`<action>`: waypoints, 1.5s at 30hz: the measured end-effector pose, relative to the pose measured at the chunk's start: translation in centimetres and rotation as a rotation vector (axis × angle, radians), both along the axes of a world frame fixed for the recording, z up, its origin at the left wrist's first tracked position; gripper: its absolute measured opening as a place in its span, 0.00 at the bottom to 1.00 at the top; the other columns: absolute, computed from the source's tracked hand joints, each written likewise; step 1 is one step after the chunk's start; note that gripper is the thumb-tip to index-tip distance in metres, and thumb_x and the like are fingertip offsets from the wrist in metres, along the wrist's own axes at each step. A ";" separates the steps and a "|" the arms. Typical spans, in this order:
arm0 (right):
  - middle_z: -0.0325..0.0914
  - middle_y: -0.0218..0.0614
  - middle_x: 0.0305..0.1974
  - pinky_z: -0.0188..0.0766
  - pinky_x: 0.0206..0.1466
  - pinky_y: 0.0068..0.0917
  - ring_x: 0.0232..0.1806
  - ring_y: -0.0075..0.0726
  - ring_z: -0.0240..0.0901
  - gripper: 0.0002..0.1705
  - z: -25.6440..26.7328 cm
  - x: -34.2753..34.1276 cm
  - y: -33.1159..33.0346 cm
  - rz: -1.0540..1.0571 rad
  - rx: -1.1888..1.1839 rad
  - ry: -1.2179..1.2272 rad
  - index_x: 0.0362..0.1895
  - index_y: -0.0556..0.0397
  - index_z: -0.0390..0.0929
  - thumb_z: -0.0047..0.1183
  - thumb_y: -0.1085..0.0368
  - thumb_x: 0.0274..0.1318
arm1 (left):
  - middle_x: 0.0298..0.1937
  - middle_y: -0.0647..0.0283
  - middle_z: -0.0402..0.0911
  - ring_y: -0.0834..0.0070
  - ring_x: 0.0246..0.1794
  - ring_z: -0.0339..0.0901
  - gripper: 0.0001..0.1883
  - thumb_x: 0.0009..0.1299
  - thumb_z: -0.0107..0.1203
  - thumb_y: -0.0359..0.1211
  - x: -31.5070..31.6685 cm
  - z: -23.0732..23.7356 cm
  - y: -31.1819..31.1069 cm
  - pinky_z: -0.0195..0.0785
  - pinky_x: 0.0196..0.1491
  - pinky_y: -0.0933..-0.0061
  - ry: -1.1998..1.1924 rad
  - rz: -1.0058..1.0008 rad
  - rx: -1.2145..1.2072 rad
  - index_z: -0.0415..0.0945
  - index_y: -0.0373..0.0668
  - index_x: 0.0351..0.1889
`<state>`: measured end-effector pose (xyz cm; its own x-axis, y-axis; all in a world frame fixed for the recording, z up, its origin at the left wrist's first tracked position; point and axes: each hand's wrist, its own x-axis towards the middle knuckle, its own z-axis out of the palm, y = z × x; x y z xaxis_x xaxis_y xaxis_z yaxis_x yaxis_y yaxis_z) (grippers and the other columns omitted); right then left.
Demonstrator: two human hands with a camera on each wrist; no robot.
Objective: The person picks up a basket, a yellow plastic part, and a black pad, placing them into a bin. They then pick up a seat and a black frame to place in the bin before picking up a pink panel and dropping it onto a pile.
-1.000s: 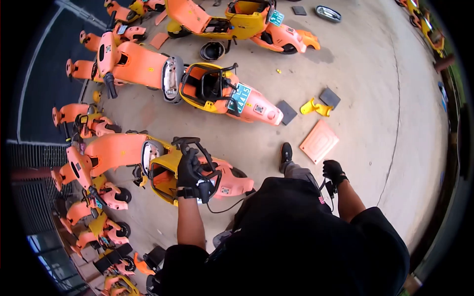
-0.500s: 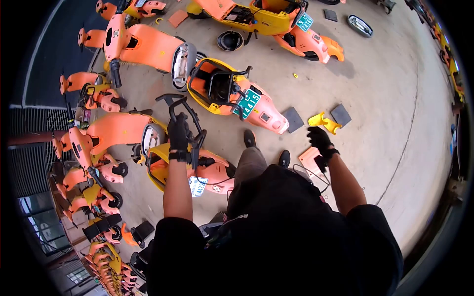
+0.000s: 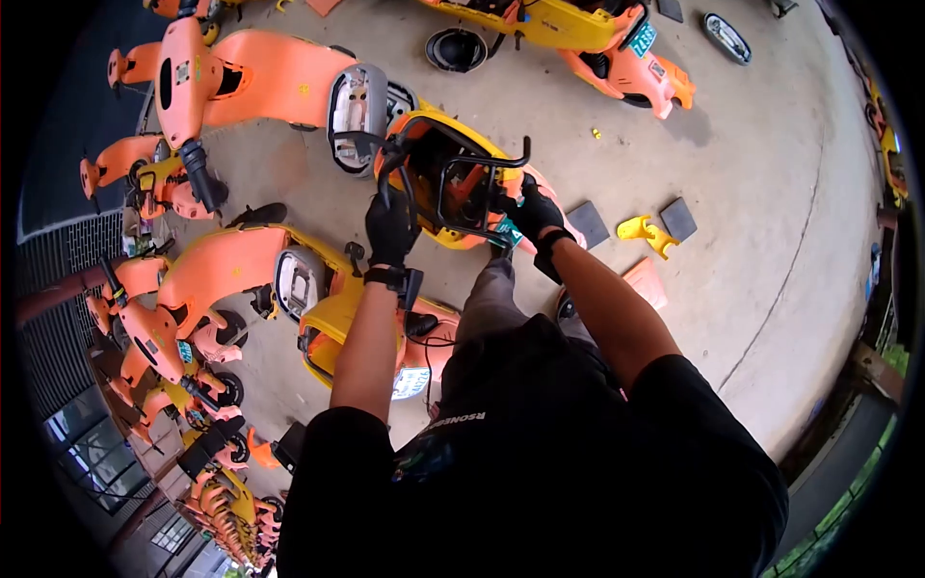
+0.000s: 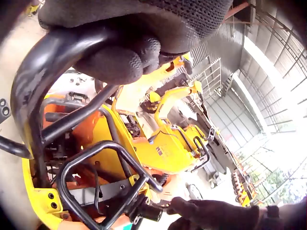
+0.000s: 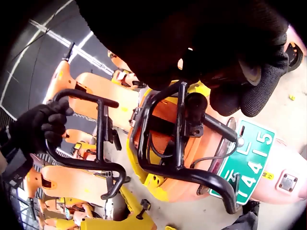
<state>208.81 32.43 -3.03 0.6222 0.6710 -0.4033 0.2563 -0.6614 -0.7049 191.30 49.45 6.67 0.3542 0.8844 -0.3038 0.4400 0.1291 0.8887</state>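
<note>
In the head view my gloved left hand (image 3: 390, 229) grips a black tubular rear rack (image 3: 387, 173), and in the left wrist view its fingers (image 4: 110, 64) wrap round the tube. A second black rack (image 5: 206, 179) sits on the tail of an orange-and-yellow scooter (image 3: 424, 116). My gloved right hand (image 3: 535, 210) is close over that rack's rear end, near a black cylindrical fitting (image 5: 195, 108) and the green licence plate (image 5: 249, 160). In the right wrist view the right fingers (image 5: 261, 96) curl round a dark rounded thing (image 5: 249, 72), whose kind I cannot tell.
Another scooter (image 3: 217, 255) stands at the left, with a further scooter (image 3: 568, 24) at the top. On the floor lie dark pads (image 3: 587, 223), a yellow part (image 3: 647, 234), a pale orange panel (image 3: 647, 282) and a helmet (image 3: 456, 50).
My left hand has lifted the rack off the nearer scooter and carried it up beside the other scooter's tail. My right hand has come from the right to that scooter's rack.
</note>
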 end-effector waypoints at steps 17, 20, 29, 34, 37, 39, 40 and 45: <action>0.69 0.30 0.17 0.62 0.18 0.21 0.16 0.23 0.65 0.17 -1.2 0.7 -3.5 -0.087 -0.168 0.621 0.28 0.54 0.73 0.48 0.52 0.53 | 0.21 0.62 0.75 0.72 0.25 0.74 0.09 0.55 0.53 0.34 6.1 -7.7 2.0 0.65 0.30 0.71 0.119 -0.463 0.044 0.73 0.37 0.28; 0.70 0.28 0.22 0.60 0.18 0.17 0.17 0.20 0.63 0.18 -1.8 -0.2 -4.2 -0.207 -0.139 0.794 0.46 0.48 0.69 0.48 0.53 0.54 | 0.36 0.47 0.75 0.55 0.39 0.74 0.22 0.54 0.54 0.38 7.6 -8.1 1.4 0.67 0.38 0.63 0.144 -0.585 0.180 0.70 0.38 0.46; 0.69 0.26 0.23 0.61 0.19 0.16 0.18 0.20 0.63 0.14 -3.3 0.2 -5.6 -0.354 -0.009 1.099 0.46 0.44 0.72 0.47 0.57 0.55 | 0.53 0.43 0.65 0.51 0.58 0.58 0.29 0.57 0.49 0.44 11.5 -9.1 -1.5 0.47 0.60 0.56 0.639 -0.804 0.400 0.61 0.38 0.54; 0.70 0.27 0.23 0.62 0.20 0.17 0.19 0.21 0.65 0.11 -2.9 -0.1 -6.1 -0.333 -0.021 0.999 0.41 0.46 0.70 0.48 0.59 0.54 | 0.45 0.47 0.72 0.51 0.50 0.66 0.21 0.57 0.50 0.42 10.9 -13.1 -1.5 0.61 0.45 0.56 0.444 -0.742 0.018 0.69 0.40 0.44; 0.72 0.29 0.28 0.65 0.23 0.18 0.22 0.23 0.67 0.13 -3.2 -0.7 -6.2 -0.311 -0.013 1.026 0.43 0.46 0.67 0.49 0.60 0.53 | 0.36 0.52 0.77 0.58 0.37 0.73 0.12 0.60 0.48 0.39 9.2 -13.3 -1.2 0.63 0.33 0.59 0.473 -1.069 0.670 0.71 0.42 0.37; 0.73 0.32 0.32 0.68 0.28 0.20 0.26 0.24 0.68 0.14 -3.4 -1.2 -6.6 -0.359 -0.007 1.054 0.45 0.47 0.66 0.49 0.61 0.54 | 0.32 0.59 0.76 0.68 0.29 0.72 0.09 0.59 0.51 0.32 8.2 -12.2 -1.7 0.63 0.28 0.68 0.597 -1.459 1.278 0.71 0.43 0.38; 0.73 0.32 0.32 0.68 0.28 0.20 0.26 0.24 0.68 0.14 -3.2 -1.3 -7.0 -0.350 0.004 1.052 0.45 0.47 0.66 0.49 0.61 0.54 | 0.32 0.59 0.76 0.68 0.29 0.72 0.09 0.59 0.51 0.32 7.6 -12.0 -2.0 0.63 0.28 0.68 0.606 -1.452 1.290 0.71 0.43 0.38; 0.73 0.33 0.32 0.68 0.31 0.21 0.27 0.26 0.70 0.19 -0.4 -1.0 -9.1 -0.286 0.033 1.061 0.45 0.51 0.65 0.52 0.57 0.50 | 0.39 0.62 0.73 0.74 0.43 0.70 0.22 0.54 0.56 0.28 6.0 -8.4 -5.0 0.63 0.44 0.70 -0.025 -0.747 -0.154 0.67 0.39 0.49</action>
